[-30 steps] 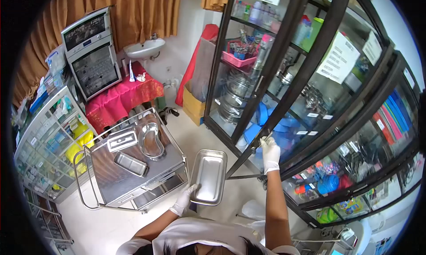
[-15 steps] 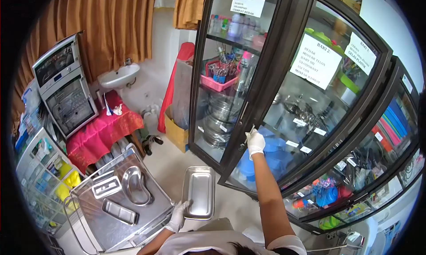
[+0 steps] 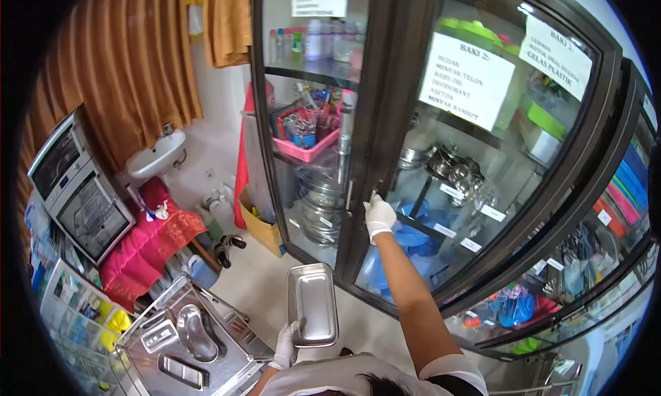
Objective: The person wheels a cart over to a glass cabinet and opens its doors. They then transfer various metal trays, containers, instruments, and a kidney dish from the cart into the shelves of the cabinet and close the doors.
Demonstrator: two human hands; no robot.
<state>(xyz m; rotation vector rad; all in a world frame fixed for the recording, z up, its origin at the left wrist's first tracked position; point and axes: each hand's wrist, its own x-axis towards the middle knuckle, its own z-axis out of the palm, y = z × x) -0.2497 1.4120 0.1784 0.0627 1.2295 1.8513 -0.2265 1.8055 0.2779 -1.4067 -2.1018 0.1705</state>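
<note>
My left hand, in a white glove, grips a rectangular stainless-steel tray by its lower left edge. The tray is held above the floor, with nothing in it. My right hand, also gloved, reaches forward with its fingers closed around the door handle of a dark-framed glass cabinet; the fingers cover part of that handle. The glass door there appears closed. Behind it are blue plastic vessels and metal ware on shelves. A second handle is just to the left, untouched.
At lower left stands a steel trolley bearing a kidney dish and two small metal trays. Farther back are a red-clothed table, a sterilizer cabinet and a wall sink. A cardboard box sits beside the cabinet.
My view has moved closer to the cabinet, and the trolley has slid lower in view. My right hand remains at the door handle, and my left hand still holds the tray.
</note>
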